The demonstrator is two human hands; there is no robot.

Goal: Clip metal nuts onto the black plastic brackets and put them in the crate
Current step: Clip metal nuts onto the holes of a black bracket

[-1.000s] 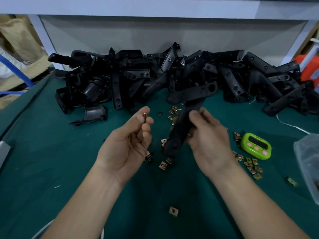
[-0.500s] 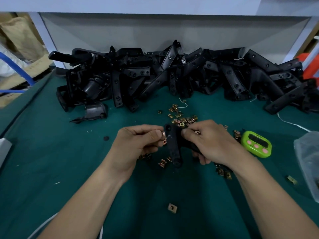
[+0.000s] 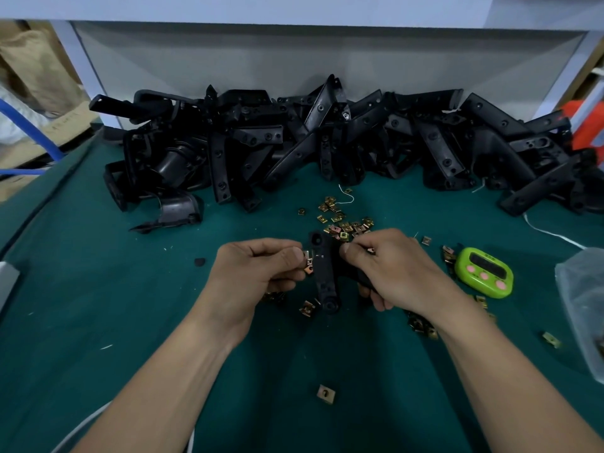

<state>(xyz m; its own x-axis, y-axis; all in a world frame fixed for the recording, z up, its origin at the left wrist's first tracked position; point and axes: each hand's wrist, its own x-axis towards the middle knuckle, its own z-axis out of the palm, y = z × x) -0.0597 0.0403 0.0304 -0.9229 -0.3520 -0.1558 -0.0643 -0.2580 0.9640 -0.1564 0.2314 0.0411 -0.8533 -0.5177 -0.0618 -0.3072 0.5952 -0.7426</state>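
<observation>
A long black plastic bracket (image 3: 324, 276) is held just above the green table, pointing away from me. My right hand (image 3: 392, 269) grips its right side. My left hand (image 3: 255, 269) pinches a brass metal nut (image 3: 308, 262) and presses it against the bracket's left edge. Loose metal nuts (image 3: 343, 223) lie scattered behind the hands, with more under and to the right of my right wrist. A big pile of black brackets (image 3: 327, 148) fills the back of the table. No crate is in view.
A green digital timer (image 3: 484, 272) sits right of my right hand. A clear plastic bag (image 3: 585, 305) lies at the right edge. One nut (image 3: 326, 393) lies alone near me. A white cord (image 3: 552, 235) trails at the right. The green mat (image 3: 98, 305) covers the table.
The bracket came down from a raised, tilted pose to just above the mat. My left hand brought its nut across to the bracket's left edge and now presses it there.
</observation>
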